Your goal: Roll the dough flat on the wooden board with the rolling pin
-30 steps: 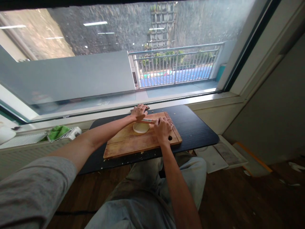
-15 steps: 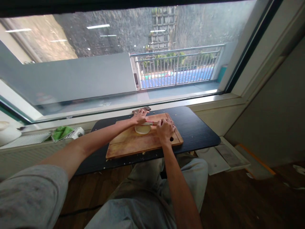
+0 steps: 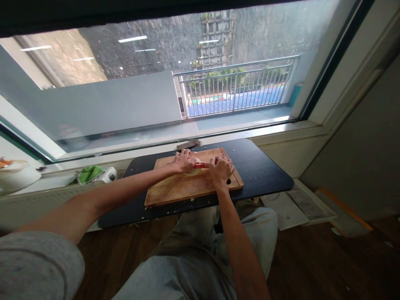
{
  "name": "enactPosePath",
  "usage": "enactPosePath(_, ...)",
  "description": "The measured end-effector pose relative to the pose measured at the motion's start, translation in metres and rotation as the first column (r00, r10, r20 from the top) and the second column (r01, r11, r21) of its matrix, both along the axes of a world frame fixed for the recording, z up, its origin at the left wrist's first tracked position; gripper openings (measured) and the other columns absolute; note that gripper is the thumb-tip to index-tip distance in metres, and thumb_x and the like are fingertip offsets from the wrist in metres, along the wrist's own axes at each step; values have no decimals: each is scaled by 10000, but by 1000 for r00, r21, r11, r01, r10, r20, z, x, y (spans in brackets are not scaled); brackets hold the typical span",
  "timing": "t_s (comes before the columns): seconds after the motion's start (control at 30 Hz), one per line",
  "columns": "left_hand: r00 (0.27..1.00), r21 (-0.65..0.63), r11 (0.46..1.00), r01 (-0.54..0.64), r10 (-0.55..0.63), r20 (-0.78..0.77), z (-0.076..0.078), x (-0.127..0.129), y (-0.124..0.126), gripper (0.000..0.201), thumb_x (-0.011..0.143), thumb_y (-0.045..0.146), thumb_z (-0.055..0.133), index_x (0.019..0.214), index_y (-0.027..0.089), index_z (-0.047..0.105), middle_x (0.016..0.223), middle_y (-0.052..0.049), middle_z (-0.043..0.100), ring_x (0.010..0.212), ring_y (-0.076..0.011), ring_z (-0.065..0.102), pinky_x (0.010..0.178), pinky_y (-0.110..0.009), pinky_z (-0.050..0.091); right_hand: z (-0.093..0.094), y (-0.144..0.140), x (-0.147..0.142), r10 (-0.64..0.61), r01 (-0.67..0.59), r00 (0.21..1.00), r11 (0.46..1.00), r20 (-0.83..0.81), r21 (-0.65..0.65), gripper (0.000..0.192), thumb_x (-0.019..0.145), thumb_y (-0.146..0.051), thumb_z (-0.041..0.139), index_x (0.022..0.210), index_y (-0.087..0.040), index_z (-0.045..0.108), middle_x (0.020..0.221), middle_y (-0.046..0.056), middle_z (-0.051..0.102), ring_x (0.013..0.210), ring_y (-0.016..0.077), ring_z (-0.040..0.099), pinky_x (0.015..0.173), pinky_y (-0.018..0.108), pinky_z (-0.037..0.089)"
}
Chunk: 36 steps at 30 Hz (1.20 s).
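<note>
A wooden cutting board (image 3: 175, 192) lies on a small black table (image 3: 265, 168) under the window. A pale flat dough disc (image 3: 193, 172) sits on the board's far half, mostly hidden by my hands. Across it lies a thin reddish rolling pin (image 3: 201, 165). My left hand (image 3: 184, 161) presses on the pin's left end, fingers curled over it. My right hand (image 3: 221, 170) grips the pin's right end. Both forearms reach out over my lap.
A small dark object (image 3: 187, 144) rests at the table's far edge by the sill. A green cloth (image 3: 89, 172) and a white item (image 3: 110, 175) sit on the radiator ledge at left. White flat boards (image 3: 296, 204) lie on the floor at right. Crumbs dot the table.
Both hands and the rolling pin have slid toward me over the dough, which they now cover more. The view has shifted slightly.
</note>
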<state>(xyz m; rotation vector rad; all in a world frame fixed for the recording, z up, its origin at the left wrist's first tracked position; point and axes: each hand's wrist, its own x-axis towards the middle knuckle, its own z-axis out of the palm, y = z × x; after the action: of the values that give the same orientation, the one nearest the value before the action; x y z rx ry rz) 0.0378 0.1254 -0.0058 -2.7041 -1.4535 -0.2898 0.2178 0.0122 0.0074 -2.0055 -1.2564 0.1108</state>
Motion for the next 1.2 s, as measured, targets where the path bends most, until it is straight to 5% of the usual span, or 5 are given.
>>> enactPosePath(0.2, 995, 93, 993, -69, 62, 74, -4, 5, 12, 486, 1021, 540, 547, 1388, 237, 650, 1336, -184, 649, 1291, -421, 527, 1128, -608, 412, 3, -1, 0, 30, -30, 1000, 999, 3, -19, 355, 1085, -304, 478, 1061, -187, 812, 1251, 140, 783, 1210, 301, 637, 1029, 425, 405)
enactPosePath(0.53, 987, -9, 988, -157, 157, -44, 26, 36, 37, 522, 1054, 352, 412, 1536, 230, 569, 1525, -174, 596, 1400, -382, 518, 1143, -561, 444, -1, 3, 0, 58, -58, 998, 998, -6, 1, 352, 1090, -306, 456, 1099, -214, 796, 1295, 140, 740, 1253, 325, 583, 1046, 451, 392)
enactPosePath(0.77, 949, -18, 981, 193, -191, -253, 25, 34, 32, 571, 1057, 532, 531, 1555, 263, 607, 1637, -169, 531, 1499, -433, 424, 1169, -583, 404, -5, 6, 0, 38, -38, 999, 999, 4, 3, 359, 1089, -303, 452, 1087, -214, 799, 1311, 150, 744, 1263, 331, 577, 1049, 458, 391)
enactPosePath(1.03, 937, -182, 963, 200, -242, -251, 33, 34, 14, 421, 1080, 464, 479, 1368, 283, 727, 1610, -123, 568, 1503, -393, 423, 1219, -606, 347, -3, 3, 2, 0, 2, 999, 999, -39, 40, 341, 1059, -310, 488, 1031, -199, 810, 1157, 142, 797, 1147, 301, 647, 987, 416, 406)
enactPosePath(1.2, 939, -191, 960, 205, -248, -239, 33, 30, 4, 483, 1098, 425, 388, 1480, 265, 637, 1614, -120, 564, 1471, -340, 459, 1219, -561, 372, -2, 2, 2, -19, 24, 996, 998, -86, 62, 336, 1053, -310, 499, 1007, -196, 811, 1115, 135, 809, 1099, 293, 664, 941, 397, 420)
